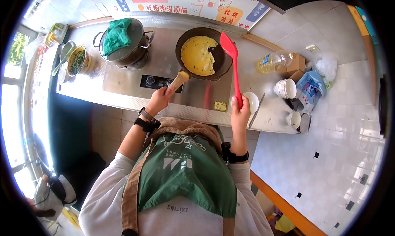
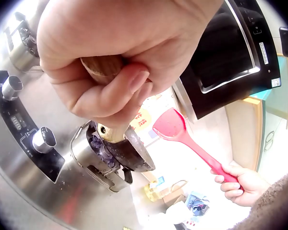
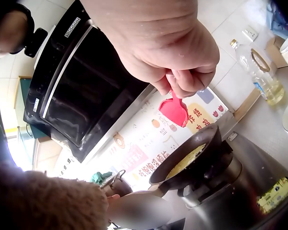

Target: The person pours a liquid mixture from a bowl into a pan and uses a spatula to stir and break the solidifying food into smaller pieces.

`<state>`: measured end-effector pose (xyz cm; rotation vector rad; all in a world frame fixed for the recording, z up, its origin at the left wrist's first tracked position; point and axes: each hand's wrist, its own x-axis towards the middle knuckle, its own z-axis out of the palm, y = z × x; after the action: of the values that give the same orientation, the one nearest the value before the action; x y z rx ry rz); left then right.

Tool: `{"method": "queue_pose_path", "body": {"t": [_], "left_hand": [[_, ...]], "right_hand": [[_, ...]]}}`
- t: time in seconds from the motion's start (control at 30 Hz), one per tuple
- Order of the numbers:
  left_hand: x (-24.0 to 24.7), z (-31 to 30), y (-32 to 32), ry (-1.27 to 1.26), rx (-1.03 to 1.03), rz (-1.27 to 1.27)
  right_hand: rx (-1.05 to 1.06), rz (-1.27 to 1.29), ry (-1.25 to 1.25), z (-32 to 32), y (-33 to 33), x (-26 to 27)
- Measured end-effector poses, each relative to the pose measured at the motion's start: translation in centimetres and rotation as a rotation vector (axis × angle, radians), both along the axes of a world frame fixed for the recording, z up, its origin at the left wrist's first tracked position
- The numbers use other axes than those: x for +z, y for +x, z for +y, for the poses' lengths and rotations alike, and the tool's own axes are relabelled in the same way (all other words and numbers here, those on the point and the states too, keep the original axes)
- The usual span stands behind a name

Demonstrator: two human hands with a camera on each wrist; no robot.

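Note:
In the head view a dark frying pan (image 1: 224, 63) sits over the right burner, with a yellow egg layer (image 1: 197, 55) covering its left and middle part. The left hand (image 1: 159, 100) grips the pan's wooden handle (image 1: 179, 80); the left wrist view shows its fingers (image 2: 110, 96) wrapped round the wood. The right hand (image 1: 240, 114) holds a red spatula (image 1: 235, 67) by its handle, blade up, beside the pan's right edge. In the right wrist view the spatula blade (image 3: 174, 112) appears above the pan (image 3: 201, 148), apart from the egg.
A lidded pot (image 1: 133, 51) with a green cloth (image 1: 117, 36) stands on the left burner. Left of it is a bowl of chopped greens (image 1: 77, 61). On the right are an oil bottle (image 1: 275, 61), stacked bowls (image 1: 285, 89), a white plate (image 1: 251, 102) and a yellow packet (image 1: 220, 106).

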<state>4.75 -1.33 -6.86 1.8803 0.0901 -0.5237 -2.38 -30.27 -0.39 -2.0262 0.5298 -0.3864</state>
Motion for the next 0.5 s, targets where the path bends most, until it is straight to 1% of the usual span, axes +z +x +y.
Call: {"method": "queue_pose_path", "body": {"t": [0.1, 0.23, 0.5], "left_hand": [[0.0, 0.0, 0.0, 0.012, 0.002, -0.018], [-0.4, -0.1, 0.0, -0.019, 0.008, -0.001], [-0.9, 0.0, 0.1, 0.083, 0.007, -0.093]], "right_hand": [[0.000, -0.004, 0.031, -0.2, 0.3, -0.3], [-0.009, 0.002, 0.006, -0.4, 0.7, -0.1], [0.001, 0.001, 0.009, -0.8, 1.2, -0.5]]}}
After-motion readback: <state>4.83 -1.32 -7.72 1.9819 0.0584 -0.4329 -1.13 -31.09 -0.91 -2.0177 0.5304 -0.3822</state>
